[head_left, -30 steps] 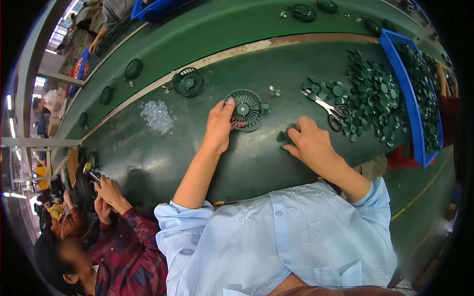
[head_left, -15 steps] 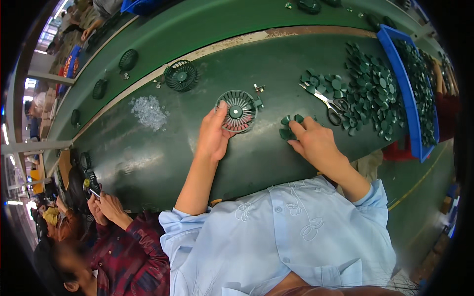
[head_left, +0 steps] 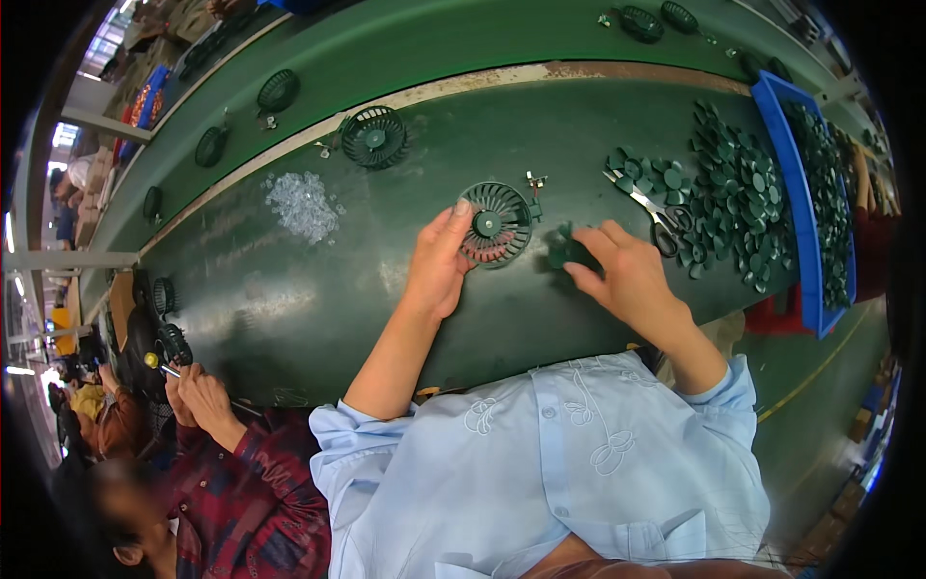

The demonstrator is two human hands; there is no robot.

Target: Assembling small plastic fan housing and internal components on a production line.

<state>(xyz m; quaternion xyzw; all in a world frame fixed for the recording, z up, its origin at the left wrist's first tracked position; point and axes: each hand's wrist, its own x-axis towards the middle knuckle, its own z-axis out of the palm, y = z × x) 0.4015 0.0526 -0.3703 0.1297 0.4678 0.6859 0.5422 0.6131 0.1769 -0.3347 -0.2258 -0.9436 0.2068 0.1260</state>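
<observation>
My left hand (head_left: 441, 265) is closed on the rim of a round dark green fan housing (head_left: 489, 224), thumb on top. The housing has radial slats and a central hub, and a small metal-ended part (head_left: 536, 180) sticks out at its upper right side. Just right of it, my right hand (head_left: 625, 270) pinches a dark green fan blade (head_left: 562, 248) between thumb and forefinger, low over the table; the blade is slightly blurred. Farther right are scissors (head_left: 661, 220) with dark handles, lying beside a large heap of loose green fan blades (head_left: 738, 183).
Another fan housing (head_left: 374, 138) lies at the back, near a pile of small clear pieces (head_left: 304, 207). A blue bin (head_left: 793, 183) of green parts stands at the right edge. More housings rest on the green belt (head_left: 463, 43). At left, a co-worker's hands (head_left: 204, 400) hold a tool.
The fan blade in my right hand has turned and come a little closer to the housing. My left hand still grips the housing. The whole view has shifted slightly.
</observation>
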